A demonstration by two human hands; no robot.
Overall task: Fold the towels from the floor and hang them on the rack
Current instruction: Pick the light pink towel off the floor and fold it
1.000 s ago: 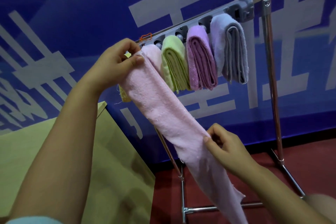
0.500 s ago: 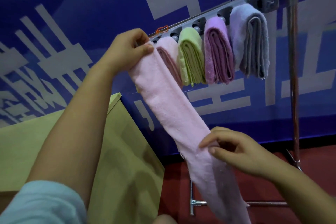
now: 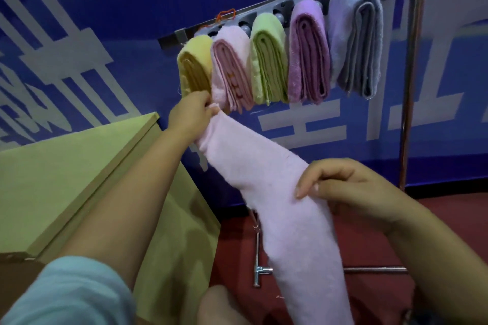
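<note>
A long pale pink towel [image 3: 266,182], folded into a narrow strip, stretches between both hands and hangs down past the lower one. My left hand [image 3: 190,116] pinches its upper end just below the hung towels. My right hand [image 3: 343,190] grips its middle from the right. On the metal rack's bar [image 3: 264,12] hang several folded towels: yellow [image 3: 195,68], pink [image 3: 232,68], green [image 3: 269,58], purple [image 3: 309,53] and blue-grey [image 3: 356,39].
A yellow-green table or box [image 3: 66,166] stands at the left, close under my left arm. The rack's chrome post [image 3: 412,87] rises at the right and its foot bar [image 3: 257,258] lies on the red floor. A blue banner wall is behind.
My left hand has dropped from the bar's height to below the hung towels, bringing the strip's upper end down. A yellow towel it hid now shows. The right hand still holds the middle.
</note>
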